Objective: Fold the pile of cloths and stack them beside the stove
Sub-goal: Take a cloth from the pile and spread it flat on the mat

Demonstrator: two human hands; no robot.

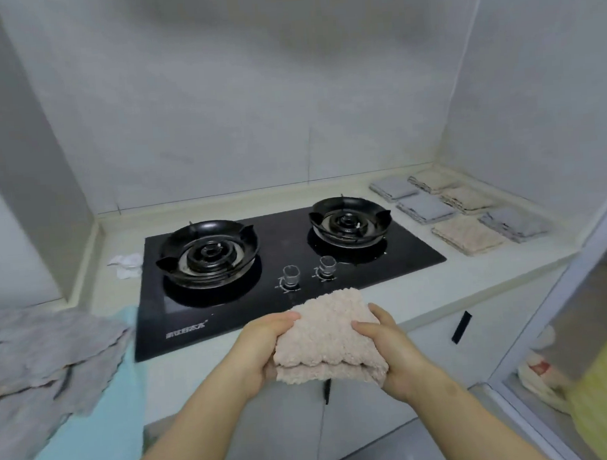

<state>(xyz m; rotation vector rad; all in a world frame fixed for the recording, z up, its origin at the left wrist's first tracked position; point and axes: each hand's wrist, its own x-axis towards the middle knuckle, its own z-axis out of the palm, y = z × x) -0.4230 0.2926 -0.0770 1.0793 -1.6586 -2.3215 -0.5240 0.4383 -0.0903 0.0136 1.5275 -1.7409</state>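
Observation:
I hold a folded beige fluffy cloth (327, 332) in the air in front of the counter's front edge. My left hand (263, 347) grips its left side with the thumb on top. My right hand (385, 346) grips its right side the same way. The black two-burner gas stove (229, 317) lies just beyond the cloth. To the stove's right, several folded cloths lie flat side by side, among them a beige one (467, 234) and a grey one (426, 208). A loose pile of grey cloths (34, 353) lies at the left on a light blue cloth (92, 417).
Two stove knobs (308, 270) stand near the stove's front. A crumpled white scrap (128, 265) lies left of the stove. Tiled walls close the counter at the back and both sides. A glass door frame (538, 324) stands at the right.

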